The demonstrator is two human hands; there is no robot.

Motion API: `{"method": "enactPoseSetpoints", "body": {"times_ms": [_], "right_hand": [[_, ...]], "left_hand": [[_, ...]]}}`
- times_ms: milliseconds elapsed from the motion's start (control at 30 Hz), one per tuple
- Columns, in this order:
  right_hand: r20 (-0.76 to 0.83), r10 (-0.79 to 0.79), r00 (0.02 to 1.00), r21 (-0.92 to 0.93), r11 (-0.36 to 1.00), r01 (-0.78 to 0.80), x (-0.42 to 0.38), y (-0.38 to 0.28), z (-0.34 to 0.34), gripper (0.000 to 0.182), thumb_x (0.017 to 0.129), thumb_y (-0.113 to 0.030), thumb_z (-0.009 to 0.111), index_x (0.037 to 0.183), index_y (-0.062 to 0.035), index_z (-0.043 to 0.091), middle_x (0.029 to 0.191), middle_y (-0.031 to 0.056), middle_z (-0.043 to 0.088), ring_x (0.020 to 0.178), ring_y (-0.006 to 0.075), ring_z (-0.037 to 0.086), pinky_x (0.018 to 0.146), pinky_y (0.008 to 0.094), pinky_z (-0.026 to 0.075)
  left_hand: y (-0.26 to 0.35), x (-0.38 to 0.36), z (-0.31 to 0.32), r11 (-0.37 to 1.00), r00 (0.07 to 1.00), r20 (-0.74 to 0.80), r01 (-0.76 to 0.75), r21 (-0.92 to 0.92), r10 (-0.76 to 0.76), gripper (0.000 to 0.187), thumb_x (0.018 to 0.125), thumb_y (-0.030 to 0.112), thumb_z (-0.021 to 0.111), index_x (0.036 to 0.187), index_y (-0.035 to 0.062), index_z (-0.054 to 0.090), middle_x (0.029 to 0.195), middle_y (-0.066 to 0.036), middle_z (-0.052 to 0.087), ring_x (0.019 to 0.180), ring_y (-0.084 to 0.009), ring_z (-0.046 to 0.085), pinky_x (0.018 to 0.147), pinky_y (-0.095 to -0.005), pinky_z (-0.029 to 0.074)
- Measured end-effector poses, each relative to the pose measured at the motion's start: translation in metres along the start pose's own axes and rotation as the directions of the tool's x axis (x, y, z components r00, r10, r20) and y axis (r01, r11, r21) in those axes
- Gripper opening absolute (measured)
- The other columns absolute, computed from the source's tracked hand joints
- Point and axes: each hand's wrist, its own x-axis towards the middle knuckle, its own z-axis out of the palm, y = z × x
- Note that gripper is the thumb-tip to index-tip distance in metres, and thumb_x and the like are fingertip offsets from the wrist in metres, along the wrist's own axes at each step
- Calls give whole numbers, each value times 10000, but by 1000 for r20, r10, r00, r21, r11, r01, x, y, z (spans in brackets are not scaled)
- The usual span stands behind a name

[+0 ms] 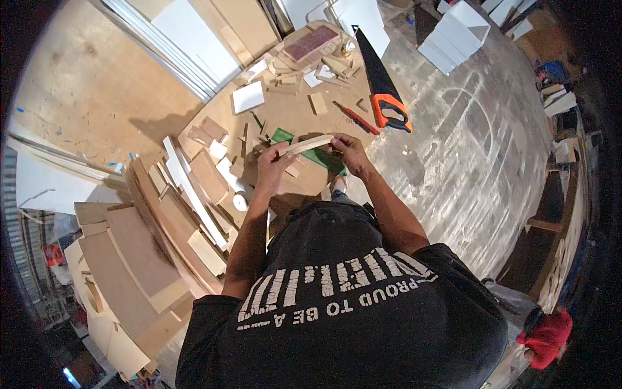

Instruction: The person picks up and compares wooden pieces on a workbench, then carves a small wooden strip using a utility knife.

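A short, pale wooden strip (307, 144) is held level in front of my body, one end in each hand. At its left end, my left hand (273, 167) pinches it between thumb and fingers. The fingers of my right hand (350, 154) are closed on the other end. Beneath the strip, a green piece (283, 135) lies on the worktable (304, 120), partly covered by my hands. Past my right hand are a red-handled tool (360, 120) and a handsaw (378, 81) with a black blade and orange handle.
Wood offcuts (285, 82) and a white square piece (249, 97) lie across the table. Long boards and strips (188, 194) are stacked at left. A white roll (240, 202) sits near my left forearm. A white box-like stack (455, 37) stands on the scuffed floor (463, 149).
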Motion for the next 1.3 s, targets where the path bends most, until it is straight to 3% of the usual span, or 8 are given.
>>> {"method": "enactPoseSetpoints", "body": {"times_ms": [67, 267, 467, 667, 800, 900, 1100, 1300], "right_hand": [[-7, -10, 1000, 9, 1000, 10, -6, 5, 1, 244, 991, -161, 608, 1168, -8, 676, 904, 17, 673, 820, 109, 609, 768, 259, 513], [-100, -28, 995, 72, 997, 35, -27, 13, 2, 226, 979, -211, 636, 1080, -17, 689, 847, 18, 674, 746, 98, 585, 677, 242, 467], [-183, 44, 982, 91, 995, -28, -40, 5, -16, 211, 975, -211, 646, 1046, -13, 663, 864, 37, 666, 752, 119, 597, 674, 269, 495], [-178, -24, 984, 85, 996, 40, -8, -7, -47, 164, 944, -147, 672, 1063, -35, 652, 898, 15, 641, 786, 132, 605, 719, 284, 507], [-320, -124, 939, -127, 988, 87, 30, -15, -85, 147, 927, -147, 690, 1031, -45, 671, 873, 6, 638, 742, 110, 574, 657, 268, 472], [-229, -163, 960, -147, 980, 132, 59, -25, -101, 135, 935, -122, 678, 1033, -30, 661, 857, 25, 639, 719, 103, 581, 632, 264, 488], [-46, -107, 993, -317, 944, 87, 108, -37, -65, 175, 945, -131, 671, 1070, -16, 631, 823, 55, 637, 716, 129, 612, 666, 272, 536], [197, -59, 979, -586, 793, 166, 129, -29, -28, 251, 896, -204, 709, 1048, -5, 691, 957, 122, 736, 874, 200, 705, 782, 318, 546]], "left_hand": [[-14, 0, -6, 981, 1000, 10, 16, -192, -14, 376, 905, -33, 665, 1267, -67, 573, 1114, -127, 652, 964, -195, 669, 892, -302, 576], [8, -17, 10, 964, 995, 1, 93, -249, -96, 402, 901, -10, 681, 1288, -42, 578, 1094, -113, 664, 963, -175, 664, 885, -277, 551], [9, -17, 30, 986, 994, 59, 84, 147, -94, 417, 877, 116, 748, 1251, -21, 626, 1029, -87, 693, 961, -130, 635, 819, -250, 496], [-39, 12, 47, 796, 973, -15, -180, 577, 231, 437, 813, 213, 794, 1184, 16, 671, 1106, -128, 679, 996, -263, 635, 901, -377, 500], [-15, 17, 65, 302, 939, 61, -170, 938, 339, 366, 812, 147, 746, 1150, 25, 678, 1289, -163, 545, 1243, -354, 465, 1042, -453, 406], [-8, 21, 75, 69, 853, 101, -157, 985, 511, 340, 783, 113, 718, 1118, 65, 685, 1218, -176, 565, 1215, -377, 492, 1047, -452, 408], [-52, 33, 44, 137, 954, 92, -135, 981, 285, 278, 787, 49, 592, 1052, 45, 677, 1201, -97, 601, 1164, -318, 529, 994, -406, 469], [-52, 13, 55, 110, 938, -1, -39, 993, 346, 272, 777, 22, 610, 1037, 74, 669, 1193, -100, 609, 1161, -313, 541, 996, -411, 486]]}}
